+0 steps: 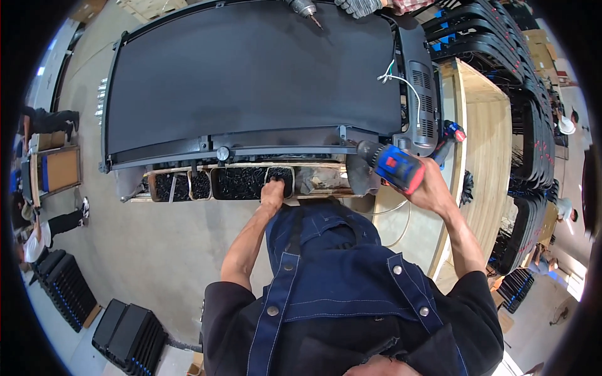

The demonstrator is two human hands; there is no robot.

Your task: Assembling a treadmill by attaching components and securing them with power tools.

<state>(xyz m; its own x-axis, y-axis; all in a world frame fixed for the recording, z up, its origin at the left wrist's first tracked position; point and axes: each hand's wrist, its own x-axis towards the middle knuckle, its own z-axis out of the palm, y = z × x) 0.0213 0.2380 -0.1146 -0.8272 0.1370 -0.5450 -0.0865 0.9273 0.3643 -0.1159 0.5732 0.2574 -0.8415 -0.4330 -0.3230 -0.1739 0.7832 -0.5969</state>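
Left hand's fingers (pixel 276 185) sunk among tiny black parts in the tray compartment (pixel 280 180), their kind indistinct.

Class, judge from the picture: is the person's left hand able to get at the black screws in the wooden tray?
Probably yes: the left hand already reaches into a compartment of the wooden tray, fingers among the black screws, with nothing covering them.

place: factory assembly floor | signs: treadmill deck (pixel 251 69) on stand, screw bins (pixel 238 183), stacked black frames (pixel 533 144)

brown cardboard boxes (pixel 59 168) at left; more upper right (pixel 538 39)
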